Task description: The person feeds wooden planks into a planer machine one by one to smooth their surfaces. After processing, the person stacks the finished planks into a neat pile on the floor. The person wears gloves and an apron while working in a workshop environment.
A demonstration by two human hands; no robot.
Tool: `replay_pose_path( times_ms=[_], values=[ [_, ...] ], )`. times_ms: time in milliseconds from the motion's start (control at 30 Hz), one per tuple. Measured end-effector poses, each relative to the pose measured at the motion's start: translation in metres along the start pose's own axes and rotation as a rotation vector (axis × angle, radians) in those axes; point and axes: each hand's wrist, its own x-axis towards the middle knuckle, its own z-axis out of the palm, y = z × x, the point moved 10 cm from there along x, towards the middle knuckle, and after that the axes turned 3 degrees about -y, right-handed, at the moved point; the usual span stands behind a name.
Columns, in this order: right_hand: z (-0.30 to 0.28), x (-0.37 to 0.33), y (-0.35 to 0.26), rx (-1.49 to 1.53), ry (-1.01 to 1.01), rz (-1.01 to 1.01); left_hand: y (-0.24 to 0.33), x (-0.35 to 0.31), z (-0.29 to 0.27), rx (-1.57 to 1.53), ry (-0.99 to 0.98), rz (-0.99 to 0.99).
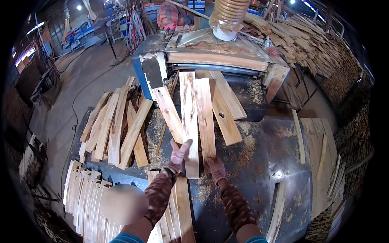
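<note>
My right hand (216, 167), in a pinkish work glove, is closed on the near end of a wooden board (205, 113). Left of it lies a brighter board (189, 117) with dark grain streaks. Against that board's left edge is my gloved left hand (179, 154), its thumb and fingers spread apart. Just beyond my left fingers rests a slanted shorter board (168, 111). Two more boards, one with a dark knot (225, 119) and one plain (229, 95), fan out to the right. The boards' far ends lie near the slot of a large metal woodworking machine (219, 56).
A ribbed hose (230, 14) rises from the machine's top. Loose boards (115, 125) are heaped at the left, above a row of stacked boards (81, 194). Sawdust covers parts of the dark metal table (259, 162). A big wood pile (312, 40) stands far right.
</note>
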Motion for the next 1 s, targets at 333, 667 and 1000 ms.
replay_pose_path(
  times_ms=[333,667,1000],
  values=[
    [-0.107,-0.154,0.051,-0.032,0.358,0.043,0.033,-0.056,0.02,-0.212,0.008,-0.129],
    [-0.08,-0.308,0.047,-0.545,0.37,-0.092,-0.108,-0.315,0.004,-0.258,0.064,-0.57],
    [0.037,-0.286,0.103,-0.077,-0.197,0.009,-0.073,-0.377,0.001,1.358,-0.356,0.521]
  ],
)
